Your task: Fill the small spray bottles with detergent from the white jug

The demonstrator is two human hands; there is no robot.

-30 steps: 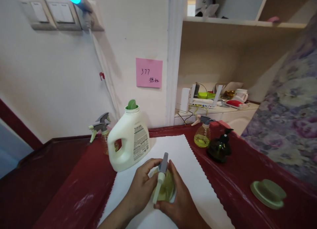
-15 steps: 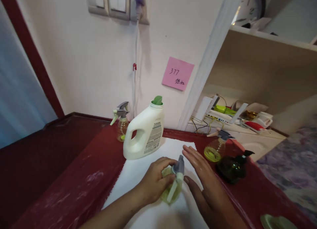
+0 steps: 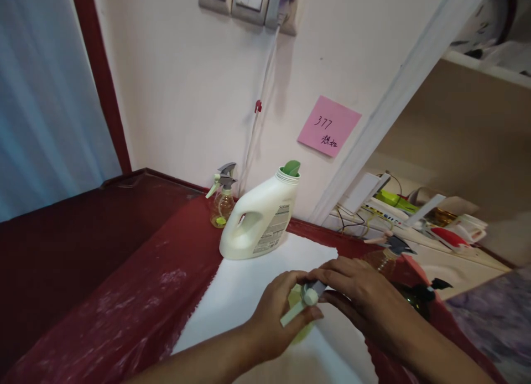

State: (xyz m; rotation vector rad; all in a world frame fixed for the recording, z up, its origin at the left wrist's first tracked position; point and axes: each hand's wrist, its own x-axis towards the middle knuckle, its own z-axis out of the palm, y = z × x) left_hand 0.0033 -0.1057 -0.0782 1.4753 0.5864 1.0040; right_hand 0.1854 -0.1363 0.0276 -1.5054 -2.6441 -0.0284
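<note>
Spray bottle (image 3: 296, 296) (yellow-green, white trigger head) clasped firmly between left hand (image 3: 277, 318) and right hand (image 3: 357, 289) above white sheet (image 3: 244, 306).

The left hand (image 3: 277, 312) sits low at centre, fingers curled inward — the left forearm (image 3: 199, 367) enters from the bottom edge. The right hand (image 3: 357, 287) lies back of hand upward, fingers extended leftward, their tips just meeting the left fingers. The right forearm (image 3: 431, 340) enters from the lower right.
</note>
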